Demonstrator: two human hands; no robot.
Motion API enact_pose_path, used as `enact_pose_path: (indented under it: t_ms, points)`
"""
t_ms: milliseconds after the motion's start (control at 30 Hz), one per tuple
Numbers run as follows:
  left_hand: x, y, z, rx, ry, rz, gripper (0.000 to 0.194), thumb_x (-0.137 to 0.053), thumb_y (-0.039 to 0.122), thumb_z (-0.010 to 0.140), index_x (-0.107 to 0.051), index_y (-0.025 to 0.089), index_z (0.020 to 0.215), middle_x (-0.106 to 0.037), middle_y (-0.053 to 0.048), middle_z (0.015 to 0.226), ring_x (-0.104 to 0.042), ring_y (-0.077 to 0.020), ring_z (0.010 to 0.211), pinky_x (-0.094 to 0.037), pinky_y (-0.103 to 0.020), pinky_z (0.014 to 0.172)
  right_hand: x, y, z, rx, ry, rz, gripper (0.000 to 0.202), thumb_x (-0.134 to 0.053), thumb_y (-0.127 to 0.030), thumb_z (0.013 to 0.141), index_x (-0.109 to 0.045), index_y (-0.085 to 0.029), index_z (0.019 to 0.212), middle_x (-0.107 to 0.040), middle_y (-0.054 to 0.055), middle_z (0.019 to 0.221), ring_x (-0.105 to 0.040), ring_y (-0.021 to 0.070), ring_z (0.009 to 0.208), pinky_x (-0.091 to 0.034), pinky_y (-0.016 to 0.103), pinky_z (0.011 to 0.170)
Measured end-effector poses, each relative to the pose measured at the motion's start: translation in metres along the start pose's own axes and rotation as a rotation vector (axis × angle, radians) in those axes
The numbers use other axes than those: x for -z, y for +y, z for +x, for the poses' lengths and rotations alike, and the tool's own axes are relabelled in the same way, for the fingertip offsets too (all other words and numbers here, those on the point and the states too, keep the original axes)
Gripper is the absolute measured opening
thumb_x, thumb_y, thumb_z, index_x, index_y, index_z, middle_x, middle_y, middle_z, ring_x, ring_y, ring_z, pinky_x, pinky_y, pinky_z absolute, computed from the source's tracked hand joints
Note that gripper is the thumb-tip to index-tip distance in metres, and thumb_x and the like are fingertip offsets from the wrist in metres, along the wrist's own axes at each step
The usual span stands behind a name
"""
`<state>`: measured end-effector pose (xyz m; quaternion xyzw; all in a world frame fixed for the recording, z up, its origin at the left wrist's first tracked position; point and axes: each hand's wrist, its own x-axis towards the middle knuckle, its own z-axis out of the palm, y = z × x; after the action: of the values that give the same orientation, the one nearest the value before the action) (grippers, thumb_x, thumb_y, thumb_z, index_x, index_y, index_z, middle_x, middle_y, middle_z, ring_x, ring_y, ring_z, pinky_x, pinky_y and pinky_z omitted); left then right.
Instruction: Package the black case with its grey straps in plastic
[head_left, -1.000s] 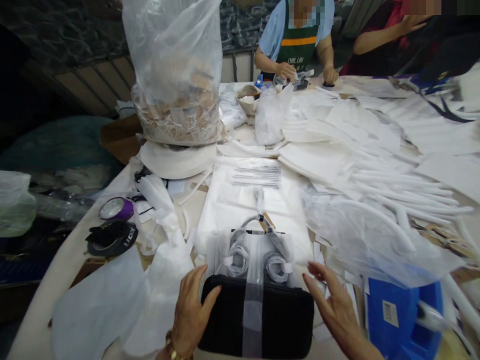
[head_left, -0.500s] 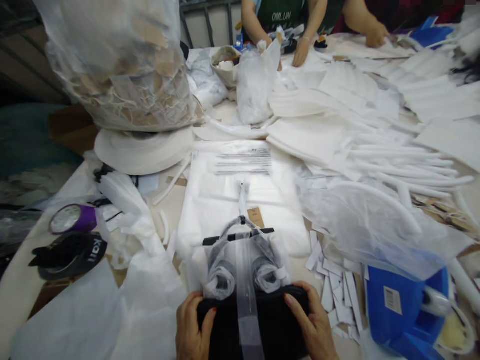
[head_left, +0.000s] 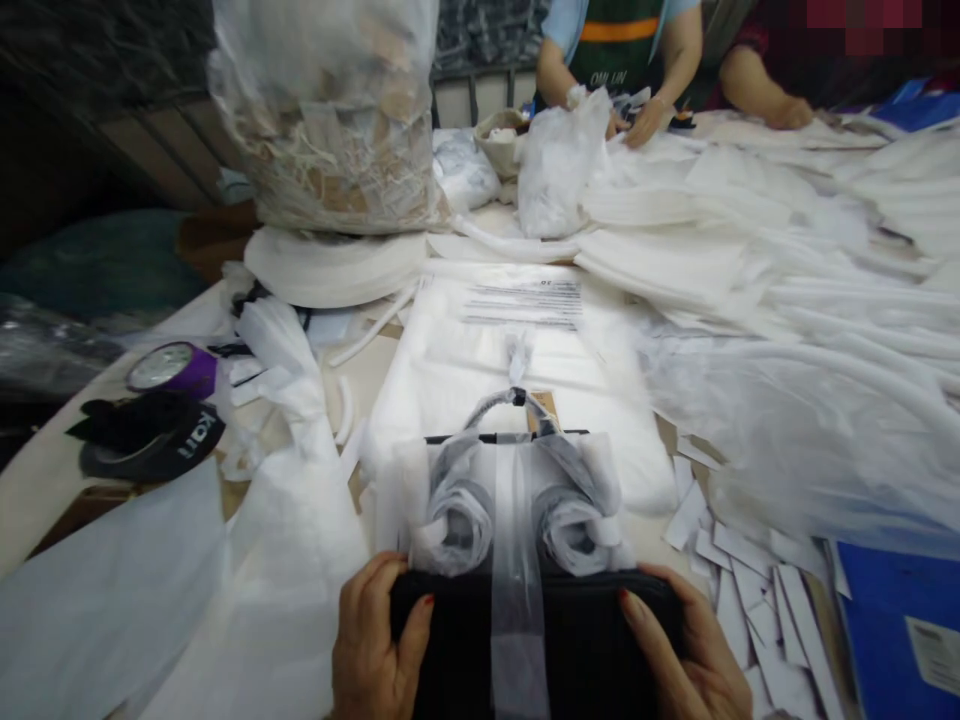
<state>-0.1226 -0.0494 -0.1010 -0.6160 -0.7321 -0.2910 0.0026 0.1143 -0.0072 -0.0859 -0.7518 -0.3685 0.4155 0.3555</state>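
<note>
The left hand (head_left: 375,645) grips the left end of a black, rounded-corner fabric case (head_left: 555,640) at the near edge of the worktop (head_left: 45,470), thumb lying over the top edge and fingers curled round the side. The right hand (head_left: 694,660) clasps the right end the same way, thumb on top, fingers wrapped about the corner. A strip of clear tape (head_left: 517,560) runs across the middle of the case and up over two rolled grey straps wrapped in thin white tissue (head_left: 517,500), which sit just beyond the case.

Under and behind them lies a flat clear plastic bag with black printed lines (head_left: 525,340). To the left sit a purple tape roll (head_left: 172,368) and a black tape dispenser (head_left: 150,440), side by side, near crumpled white paper. Loose white paper strips (head_left: 742,570) lie scattered to the right, beside a blue box (head_left: 900,630). A tall clear bag stuffed with brown and white scraps (head_left: 330,110) stands at the far left. Across the worktop, other people's hands (head_left: 645,118) work among stacked white sheets (head_left: 750,230).
</note>
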Motion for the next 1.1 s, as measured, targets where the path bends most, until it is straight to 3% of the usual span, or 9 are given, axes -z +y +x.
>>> enact_pose_path:
  t_ms: [167, 333, 467, 633, 733, 833, 933, 1100]
  points:
    - [-0.005, 0.000, 0.007, 0.054, 0.061, -0.067, 0.032, -0.036, 0.046, 0.089, -0.050, 0.018, 0.096, -0.054, -0.008, 0.094, -0.052, -0.0224, 0.091, -0.046, -0.037, 0.082, 0.002, -0.007, 0.013, 0.281, -0.063, -0.023, 0.047, -0.054, -0.061, 0.065, -0.056, -0.021, 0.089, -0.061, 0.003, 0.086, -0.055, 0.0218, 0.085, -0.041, 0.031, 0.078]
    - [0.012, 0.003, 0.011, 0.028, 0.093, -0.065, 0.025, -0.044, 0.041, 0.086, -0.054, 0.018, 0.083, -0.058, -0.005, 0.082, -0.057, -0.0215, 0.082, -0.049, -0.036, 0.077, 0.018, -0.022, 0.002, 0.379, -0.107, -0.078, 0.045, -0.054, -0.059, 0.061, -0.057, -0.020, 0.084, -0.060, 0.004, 0.080, -0.055, 0.0244, 0.080, -0.041, 0.035, 0.076]
    - [0.025, 0.013, -0.015, 0.004, 0.108, -0.007, 0.020, -0.044, 0.032, 0.086, -0.054, 0.018, 0.076, -0.057, -0.004, 0.077, -0.058, -0.0196, 0.074, -0.050, -0.032, 0.068, 0.032, -0.006, -0.019, 0.412, -0.092, -0.097, 0.042, -0.053, -0.057, 0.061, -0.057, -0.022, 0.083, -0.059, 0.003, 0.074, -0.056, 0.0256, 0.076, -0.041, 0.036, 0.071]
    - [0.019, 0.019, -0.040, -0.008, 0.132, 0.090, 0.016, -0.041, 0.025, 0.087, -0.052, 0.017, 0.079, -0.057, -0.008, 0.081, -0.057, -0.0217, 0.078, -0.049, -0.032, 0.069, 0.030, 0.016, -0.028, 0.477, -0.067, -0.115, 0.040, -0.046, -0.058, 0.065, -0.054, -0.023, 0.083, -0.057, 0.002, 0.072, -0.056, 0.0252, 0.075, -0.041, 0.038, 0.075]
    - [0.019, 0.019, -0.040, -0.023, 0.144, 0.121, 0.019, -0.039, 0.027, 0.088, -0.052, 0.016, 0.078, -0.057, -0.008, 0.079, -0.057, -0.0213, 0.075, -0.048, -0.032, 0.067, 0.026, 0.017, -0.034, 0.557, -0.032, -0.119, 0.043, -0.043, -0.057, 0.068, -0.053, -0.022, 0.089, -0.059, 0.007, 0.087, -0.055, 0.0272, 0.089, -0.038, 0.041, 0.086]
    - [0.020, 0.019, -0.041, -0.037, 0.170, 0.131, 0.025, -0.034, 0.030, 0.090, -0.052, 0.016, 0.080, -0.057, -0.009, 0.078, -0.057, -0.0228, 0.073, -0.048, -0.034, 0.066, 0.024, 0.019, -0.041, 0.636, 0.012, -0.113, 0.052, -0.037, -0.057, 0.072, -0.051, -0.016, 0.101, -0.054, 0.015, 0.111, -0.045, 0.0288, 0.112, -0.029, 0.040, 0.099]
    - [0.016, 0.015, -0.043, -0.065, 0.190, 0.113, 0.031, -0.028, 0.033, 0.091, -0.053, 0.016, 0.083, -0.058, -0.009, 0.077, -0.057, -0.0242, 0.072, -0.049, -0.037, 0.067, 0.023, 0.023, -0.041, 0.614, 0.012, -0.105, 0.052, -0.035, -0.055, 0.076, -0.050, -0.015, 0.107, -0.054, 0.015, 0.114, -0.048, 0.0286, 0.111, -0.032, 0.041, 0.097]
    - [0.005, 0.006, -0.041, -0.098, 0.224, 0.066, 0.046, -0.021, 0.046, 0.090, -0.054, 0.014, 0.090, -0.062, -0.013, 0.084, -0.059, -0.0256, 0.079, -0.051, -0.040, 0.072, 0.021, 0.026, -0.033, 0.506, -0.041, -0.083, 0.043, -0.038, -0.053, 0.080, -0.052, -0.020, 0.105, -0.063, 0.008, 0.093, -0.061, 0.0265, 0.087, -0.043, 0.039, 0.080]
